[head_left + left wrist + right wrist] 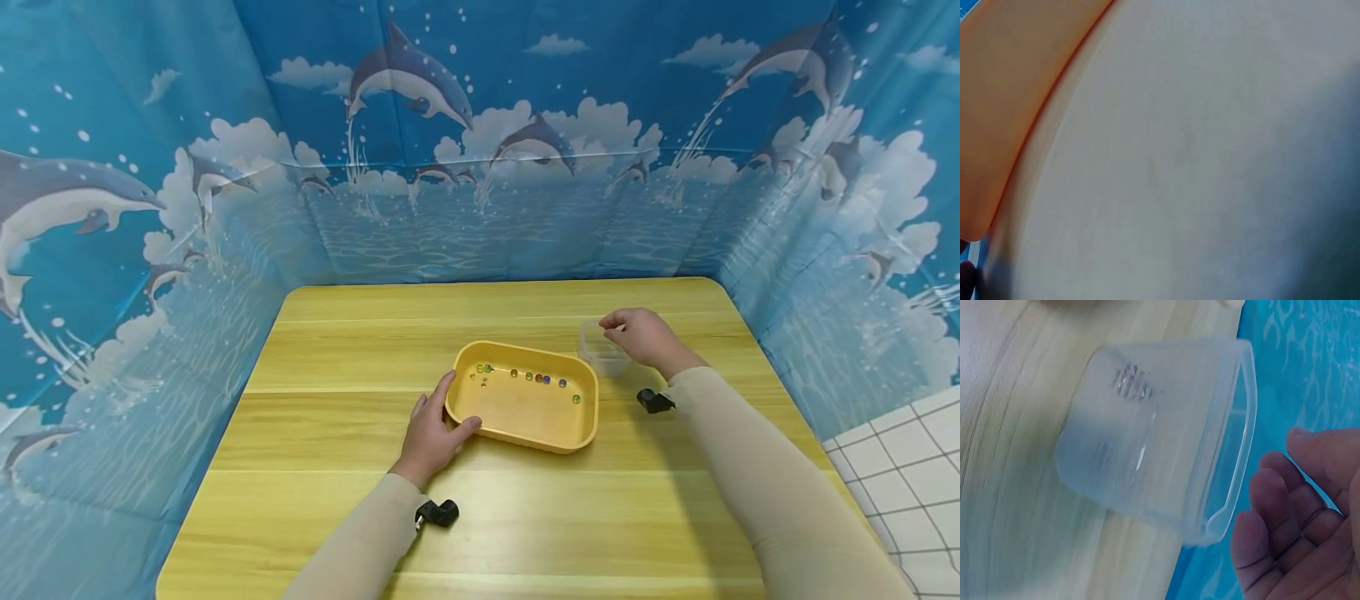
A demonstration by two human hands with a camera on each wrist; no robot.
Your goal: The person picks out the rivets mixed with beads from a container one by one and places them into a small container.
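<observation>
While the left grip, a person's bare hand, holds the near left corner of a yellow tray, its thumb at the near rim and its fingers along the left end, the right grip hangs at a clear container with its fingers loosely bent. As the right wrist view shows, the thumb stands apart from the fingertips, and the grip appears to hold nothing; the container's mouth is turned toward the fingers, which are near its rim. The tray rests on the wood-patterned table, with the container just beside its far right corner. Within the tray, small round beads of green, brown and blue form a loose line near the far wall; a greenish pair lies toward the far left corner, and smaller pieces, too small to identify, lie just nearer. Each sleeve bears a black device at the wrist. A blue backdrop printed with leaping dolphins surrounds the table.
</observation>
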